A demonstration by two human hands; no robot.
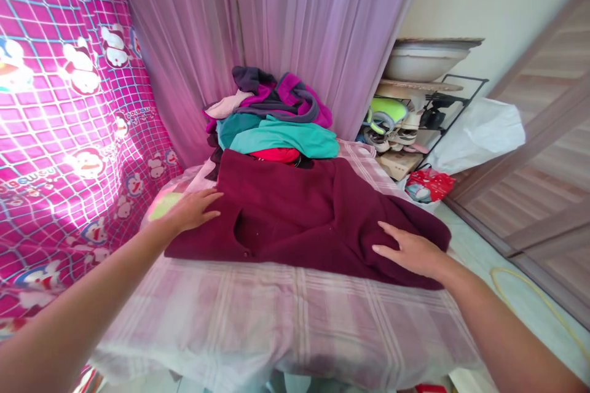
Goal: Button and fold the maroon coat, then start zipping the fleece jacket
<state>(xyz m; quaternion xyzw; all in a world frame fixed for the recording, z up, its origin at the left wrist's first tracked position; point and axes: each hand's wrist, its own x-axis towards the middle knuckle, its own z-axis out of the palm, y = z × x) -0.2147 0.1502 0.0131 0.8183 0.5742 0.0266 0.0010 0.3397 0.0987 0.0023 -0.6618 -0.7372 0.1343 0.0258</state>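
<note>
A maroon garment (286, 196) with a small button near its front edge lies spread and partly folded across the table. My left hand (196, 212) rests on its left end, fingers stretched out. On its right part lies my right hand (408, 249), thumb and fingers apart. Neither hand grips the cloth. Right behind the garment is a heap of clothes: a turquoise piece (290, 138), a red piece (276, 155), and a purple and grey piece (304, 98) on top.
A plaid cloth (276, 313) covers the table. Pink patterned fabric (83, 153) hangs at the left, a lilac curtain (286, 18) behind. To the right stand a shoe rack (454, 129) with a basin (428, 61), a white bag (483, 132), a red bag (431, 183) and wooden doors (534, 153).
</note>
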